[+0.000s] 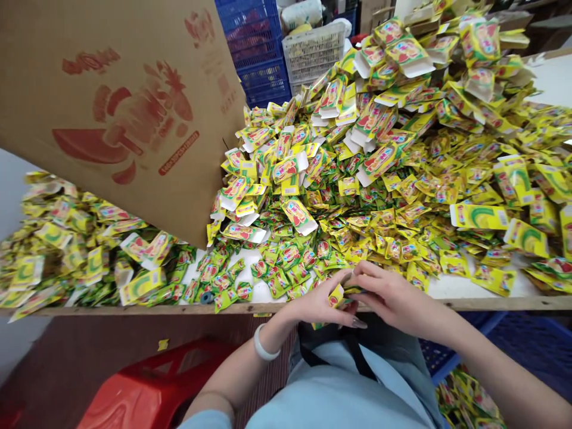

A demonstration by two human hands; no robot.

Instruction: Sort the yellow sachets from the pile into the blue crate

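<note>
Across our worktop (513, 302) we have one big tilted carton (147, 113) at left, amid heaped packets (290, 217) beyond counting; over the front edge, our left hand (319, 302) and right hand (400, 298) together pinch yellow packets (336, 295), number hidden.

Carton (134, 113): red lettering, too blurred for me to read
Banner on it (179, 153): pale letters on red, which I cannot make out
Heaped packets (388, 154): multicoloured lettering, too small for me to read
Packet I hold (336, 295): no word I can read
</note>
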